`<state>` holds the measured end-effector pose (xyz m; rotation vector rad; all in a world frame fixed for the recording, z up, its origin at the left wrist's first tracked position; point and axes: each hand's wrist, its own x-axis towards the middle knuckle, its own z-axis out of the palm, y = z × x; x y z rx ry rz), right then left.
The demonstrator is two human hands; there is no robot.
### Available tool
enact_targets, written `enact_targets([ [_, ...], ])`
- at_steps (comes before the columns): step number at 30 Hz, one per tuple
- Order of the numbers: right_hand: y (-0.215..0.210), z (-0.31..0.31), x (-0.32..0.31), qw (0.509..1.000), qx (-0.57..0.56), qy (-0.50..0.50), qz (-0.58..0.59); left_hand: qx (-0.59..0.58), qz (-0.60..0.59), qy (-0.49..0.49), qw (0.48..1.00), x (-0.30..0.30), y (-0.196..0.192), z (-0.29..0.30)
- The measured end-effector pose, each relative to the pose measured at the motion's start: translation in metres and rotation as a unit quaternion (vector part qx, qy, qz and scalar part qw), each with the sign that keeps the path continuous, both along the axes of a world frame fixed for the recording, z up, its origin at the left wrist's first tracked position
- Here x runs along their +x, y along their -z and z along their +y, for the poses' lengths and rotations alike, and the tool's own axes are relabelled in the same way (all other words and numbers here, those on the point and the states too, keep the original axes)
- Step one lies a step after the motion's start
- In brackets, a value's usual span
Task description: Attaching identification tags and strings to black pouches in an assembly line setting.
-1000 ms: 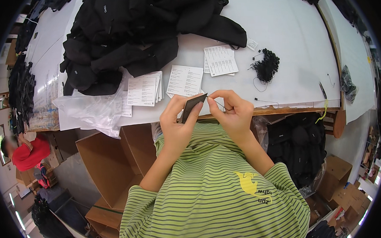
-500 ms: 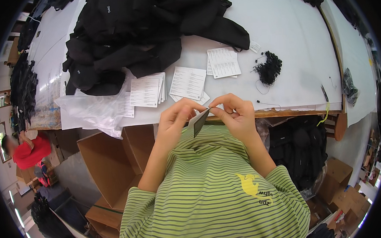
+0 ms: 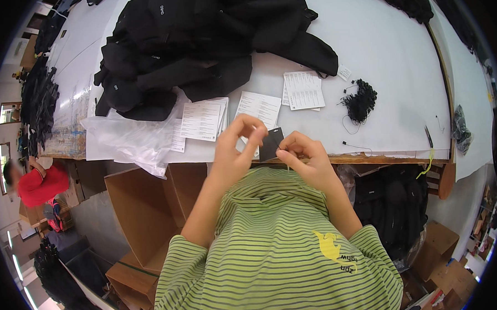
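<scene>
A small black hang tag (image 3: 270,145) is held up between my hands, just in front of the table's near edge. My right hand (image 3: 308,157) pinches it at its lower right side, thumb against forefinger. A thin dark string crosses the tag from those fingers toward my left hand (image 3: 237,150), whose thumb and forefinger are pinched at its upper end. Behind them on the white tabletop lie printed white cards: a fanned stack (image 3: 202,119), a middle pile (image 3: 259,107) partly hidden by my left hand, and another pile (image 3: 304,90).
Black garments (image 3: 183,47) are heaped at the back left, beside a clear plastic bag (image 3: 134,135). A bundle of black tag strings (image 3: 360,101) and snips (image 3: 428,137) with a yellow ribbon lie right. An open carton (image 3: 143,215) stands below left. A person in red (image 3: 43,183) is far left.
The tag has turned to show its black face. My left fingers have left its edge and risen with the string, while the right fingers stay on it. The view has shifted slightly.
</scene>
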<state>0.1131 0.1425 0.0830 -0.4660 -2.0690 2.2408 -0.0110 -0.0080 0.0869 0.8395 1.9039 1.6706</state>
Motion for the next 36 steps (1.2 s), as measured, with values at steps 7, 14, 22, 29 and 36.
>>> enact_targets([
  [7, -0.001, 0.006, 0.011, 0.996, 0.074, -0.038, 0.009, -0.337, 0.532, -0.240, 0.739, -0.161, 0.027, -0.052],
  [14, 0.001, 0.012, 0.021, 1.000, 0.023, 0.014, -0.004, -0.119, 0.204, -0.090, 0.967, -0.126, -0.059, 0.004],
  [22, -0.001, 0.029, 0.033, 0.995, 0.068, 0.026, -0.065, -0.193, 0.304, -0.012, 0.933, -0.060, 0.016, 0.034],
  [29, 0.013, 0.028, 0.035, 0.987, 0.118, 0.069, -0.083, -0.256, 0.271, 0.148, 0.916, -0.006, 0.027, -0.011],
  [36, 0.011, 0.021, 0.014, 0.983, 0.170, 0.026, -0.058, -0.236, 0.243, 0.065, 0.939, 0.020, 0.046, -0.017],
])
